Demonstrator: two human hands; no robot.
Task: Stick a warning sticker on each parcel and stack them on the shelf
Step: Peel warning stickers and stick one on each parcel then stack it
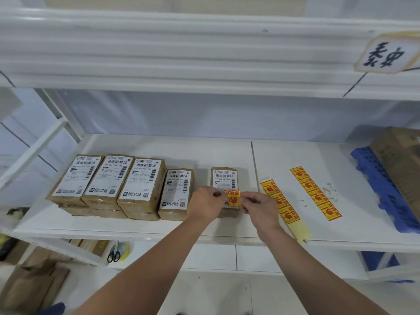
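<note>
Between both hands' grip — warning sticker (232, 198)

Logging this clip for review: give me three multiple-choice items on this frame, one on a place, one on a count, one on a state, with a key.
1. Where do the sticker strips lie?
A. on the shelf, right of the parcels
B. on top of the leftmost parcel
C. on the floor

2. How many sticker strips lie on the shelf?
A. one
B. two
C. four

3. What is the state of the sticker between the hands?
A. still on its strip
B. pinched by both hands over the rightmost parcel
C. lying loose on the shelf

Key:
1 A: both sticker strips lie on the white shelf, right of the rightmost parcel.
2 B: one strip lies nearer the parcels, the other farther right.
3 B: the left hand and right hand each pinch an edge of the sticker above that parcel.
</note>
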